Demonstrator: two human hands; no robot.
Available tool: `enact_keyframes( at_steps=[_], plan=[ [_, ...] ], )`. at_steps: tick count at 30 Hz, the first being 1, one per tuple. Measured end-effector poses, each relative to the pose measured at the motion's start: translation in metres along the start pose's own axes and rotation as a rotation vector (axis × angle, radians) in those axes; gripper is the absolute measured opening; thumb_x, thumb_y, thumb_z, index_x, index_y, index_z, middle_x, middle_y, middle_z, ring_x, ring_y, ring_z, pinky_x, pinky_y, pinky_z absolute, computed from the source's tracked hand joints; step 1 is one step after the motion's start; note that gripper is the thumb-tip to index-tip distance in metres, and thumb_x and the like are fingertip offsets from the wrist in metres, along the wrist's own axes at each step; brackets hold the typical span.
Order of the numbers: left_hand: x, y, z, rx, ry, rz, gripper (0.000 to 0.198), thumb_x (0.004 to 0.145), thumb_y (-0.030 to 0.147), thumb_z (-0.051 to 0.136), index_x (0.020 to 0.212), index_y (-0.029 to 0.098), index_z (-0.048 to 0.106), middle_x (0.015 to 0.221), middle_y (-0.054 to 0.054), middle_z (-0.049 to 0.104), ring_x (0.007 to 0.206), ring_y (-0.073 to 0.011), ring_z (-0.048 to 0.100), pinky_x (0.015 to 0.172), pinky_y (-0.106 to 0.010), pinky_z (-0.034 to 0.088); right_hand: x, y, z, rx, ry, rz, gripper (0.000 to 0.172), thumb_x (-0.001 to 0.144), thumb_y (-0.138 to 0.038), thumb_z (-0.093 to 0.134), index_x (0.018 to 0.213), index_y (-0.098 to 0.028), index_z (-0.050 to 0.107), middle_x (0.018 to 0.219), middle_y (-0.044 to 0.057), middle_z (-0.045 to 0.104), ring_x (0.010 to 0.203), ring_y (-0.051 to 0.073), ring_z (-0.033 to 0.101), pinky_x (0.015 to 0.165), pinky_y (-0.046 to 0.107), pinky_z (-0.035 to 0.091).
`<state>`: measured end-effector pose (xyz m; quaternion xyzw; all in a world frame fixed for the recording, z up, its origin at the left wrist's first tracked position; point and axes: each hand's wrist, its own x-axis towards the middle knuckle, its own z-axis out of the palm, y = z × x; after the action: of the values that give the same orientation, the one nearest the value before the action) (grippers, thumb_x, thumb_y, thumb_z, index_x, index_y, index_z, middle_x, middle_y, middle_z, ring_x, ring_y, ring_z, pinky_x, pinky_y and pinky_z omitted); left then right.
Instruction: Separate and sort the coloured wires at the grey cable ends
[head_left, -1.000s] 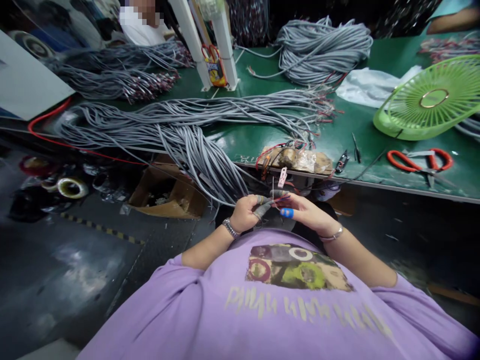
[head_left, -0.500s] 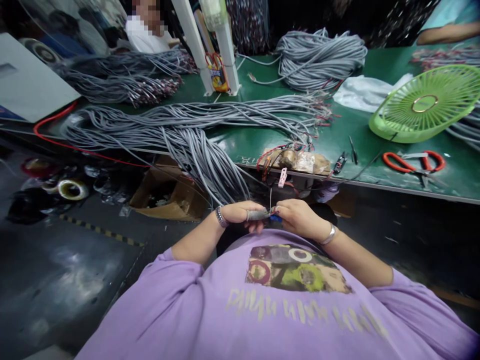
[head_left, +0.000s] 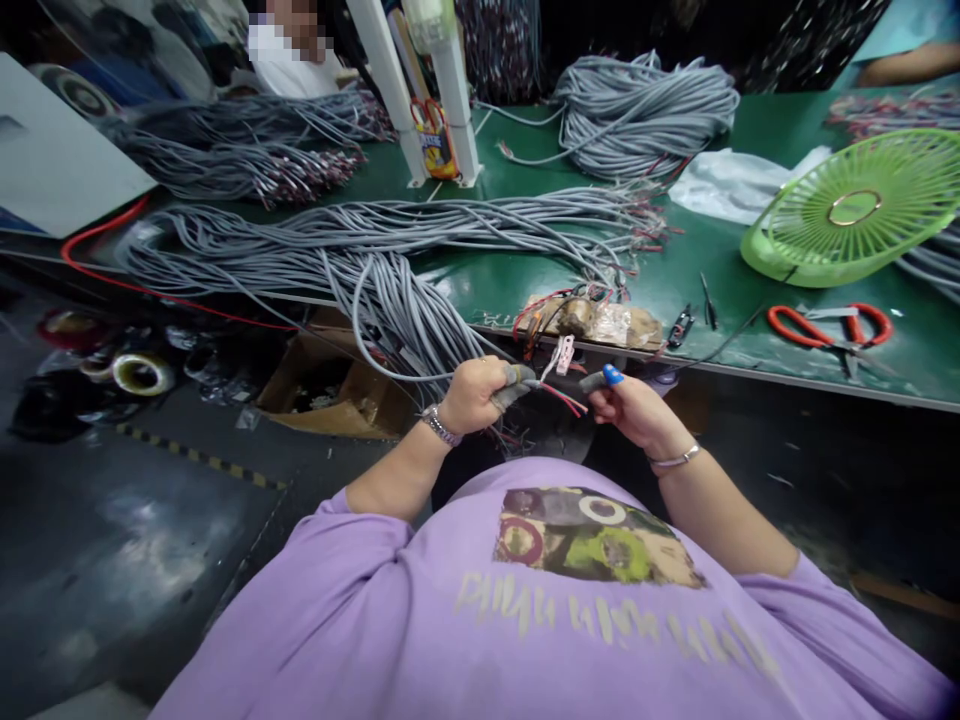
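Head view: before the table (head_left: 480, 292), your left hand (head_left: 475, 394) pinches the grey cable (head_left: 533, 384), likely light and springy, best held behind its thin wires (head_left: 564, 397), while your right hand's (head_left: 637, 415) grip is unclear.

- Cable (head_left: 401, 375): single, slender, round, grey outer sheath. The length beside the cable bundle (head_left: 424, 310) hangs in a wide, open loop, then runs roughly level to the left hand (head_left: 480, 395).
- Sheath end: gripped in the left-hand fingertips, pointed toward the right hand (head_left: 634, 410); positioned in front of the desk (head_left: 675, 265) edge.
- Coloured wires (head_left: 564, 397): thin, exposed beyond the sheath, red among them; other shades blurred. Slightly fanned, nearly straight, sloping down. Tips just beside the right hand; contact cannot be determined.
- Pale strand (head_left: 553, 364): separated from the coloured wires, angled upward.
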<state>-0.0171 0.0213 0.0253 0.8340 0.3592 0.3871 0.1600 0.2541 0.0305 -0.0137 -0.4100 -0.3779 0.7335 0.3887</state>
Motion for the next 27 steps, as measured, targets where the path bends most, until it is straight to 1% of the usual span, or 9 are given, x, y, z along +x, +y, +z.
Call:
enact_keyframes(
  at_steps=[3,6,10,15,18,20,22,24,27],
  plan=[
    [0.0,-0.004,0.012,0.254,0.14,0.087,0.026,0.093,0.036,0.055,0.095,0.017,0.073,0.076,-0.006,0.07,0.068,-0.0141,0.059,0.068,-0.028,0.048,0.008,-0.002,0.011,-0.042,-0.062,0.097,0.054,0.073,-0.071,0.064,0.08,-0.018,0.062,0.058,-0.003,0.054,0.043,0.007,0.037,0.043,0.021,0.04],
    [-0.002,-0.007,0.024,0.363,0.17,0.086,0.026,0.094,0.033,0.052,0.1,0.016,0.071,0.08,-0.008,0.07,0.073,-0.0163,0.06,0.07,-0.03,0.048,0.016,-0.005,0.022,-0.103,-0.106,0.127,0.06,0.07,-0.077,0.063,0.077,-0.017,0.061,0.058,-0.002,0.056,0.044,0.007,0.042,0.042,0.022,0.043],
    [-0.005,-0.012,0.033,0.418,0.127,0.085,0.027,0.094,0.031,0.05,0.101,0.015,0.07,0.081,-0.008,0.07,0.073,-0.0165,0.061,0.071,-0.03,0.048,0.017,-0.011,0.026,-0.146,-0.209,0.101,0.06,0.067,-0.075,0.068,0.075,-0.016,0.061,0.056,-0.002,0.055,0.043,0.007,0.042,0.042,0.022,0.045],
    [-0.013,-0.017,0.036,0.377,0.006,0.194,0.025,0.091,0.027,0.051,0.104,0.018,0.069,0.087,-0.008,0.073,0.077,-0.0162,0.064,0.073,-0.03,0.05,0.015,-0.012,0.029,-0.224,-0.325,0.049,0.049,0.064,-0.061,0.079,0.069,-0.017,0.059,0.05,-0.005,0.05,0.042,0.006,0.04,0.042,0.022,0.044],
    [-0.015,-0.017,0.037,0.31,-0.022,0.192,0.022,0.09,0.029,0.053,0.101,0.019,0.07,0.087,-0.007,0.074,0.076,-0.0156,0.065,0.073,-0.03,0.051,0.017,-0.008,0.036,-0.239,-0.217,0.029,0.044,0.062,-0.053,0.083,0.061,-0.017,0.057,0.047,-0.006,0.048,0.039,0.005,0.037,0.037,0.02,0.034],
    [-0.016,-0.015,0.036,0.25,0.018,0.162,0.021,0.09,0.032,0.056,0.099,0.02,0.07,0.086,-0.007,0.074,0.074,-0.0148,0.066,0.072,-0.03,0.051,0.018,-0.003,0.039,-0.189,-0.089,-0.019,0.041,0.061,-0.05,0.083,0.063,-0.017,0.06,0.05,-0.005,0.051,0.041,0.005,0.037,0.038,0.019,0.03],
    [-0.017,-0.013,0.033,0.2,0.084,0.132,0.02,0.09,0.034,0.058,0.098,0.02,0.07,0.084,-0.006,0.074,0.073,-0.0141,0.066,0.072,-0.031,0.052,0.019,0.003,0.036,-0.163,0.0,-0.095,0.039,0.062,-0.047,0.083,0.062,-0.017,0.06,0.052,-0.005,0.051,0.045,0.005,0.039,0.041,0.019,0.031],
    [-0.018,-0.011,0.029,0.166,0.163,0.114,0.019,0.089,0.035,0.061,0.096,0.02,0.07,0.081,-0.005,0.074,0.071,-0.0138,0.066,0.072,-0.031,0.052,0.019,0.008,0.027,-0.127,0.024,-0.125,0.037,0.064,-0.045,0.082,0.063,-0.017,0.059,0.049,-0.007,0.045,0.044,0.005,0.035,0.042,0.02,0.033],
    [-0.019,-0.009,0.022,0.163,0.254,0.097,0.016,0.087,0.034,0.065,0.093,0.02,0.071,0.081,-0.006,0.073,0.072,-0.0155,0.068,0.073,-0.033,0.053,0.022,0.014,0.012,0.085,0.026,-0.041,0.036,0.068,-0.049,0.078,0.072,-0.019,0.06,0.044,-0.011,0.032,0.04,0.005,0.026,0.042,0.021,0.037]
  ],
)
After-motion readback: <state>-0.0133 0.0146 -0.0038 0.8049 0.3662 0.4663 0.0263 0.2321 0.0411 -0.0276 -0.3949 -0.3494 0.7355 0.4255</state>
